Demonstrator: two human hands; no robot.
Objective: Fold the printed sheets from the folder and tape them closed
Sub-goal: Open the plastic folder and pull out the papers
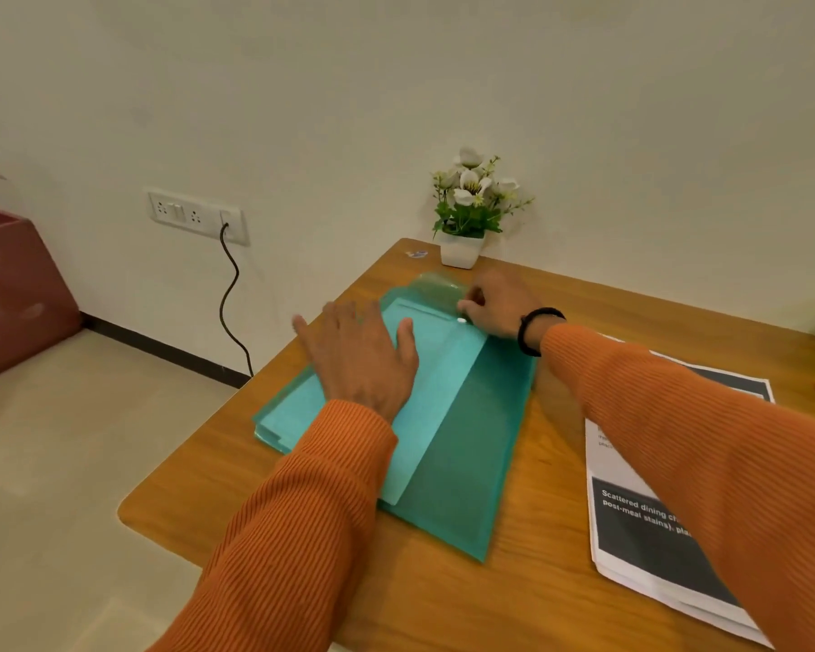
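- The green folder lies flat on the wooden surface, its long axis running from about 1 o'clock down to 6 o'clock. A paler sheet or inner layer shows through its left half. That flat, centred placement puts the flap end within reach of both hands.
- The left hand rests palm down on the folder's upper left part, fingers spread wide and flat, holding nothing. It looks to be pinning the folder so it will not slide while the other hand works.
- The right hand is at the folder's far end, about 12 o'clock, with its fingers curled narrowly at the translucent flap beside a small white snap button. Whether it actually pinches the flap or only touches it, I cannot tell. A black band sits on that wrist.
- Both forearms, in orange ribbed sleeves, reach forward and slightly inward. The right arm passes over the printed sheets.
- Those sheets sit in a loose stack at about 4 o'clock, just beside the folder and apart from it, unfolded. No tape is clearly visible.
- A small potted plant stands at the surface's far edge against the wall, near the right hand.
- Judged from this, folding has not yet begun and the folder is being opened or closed.
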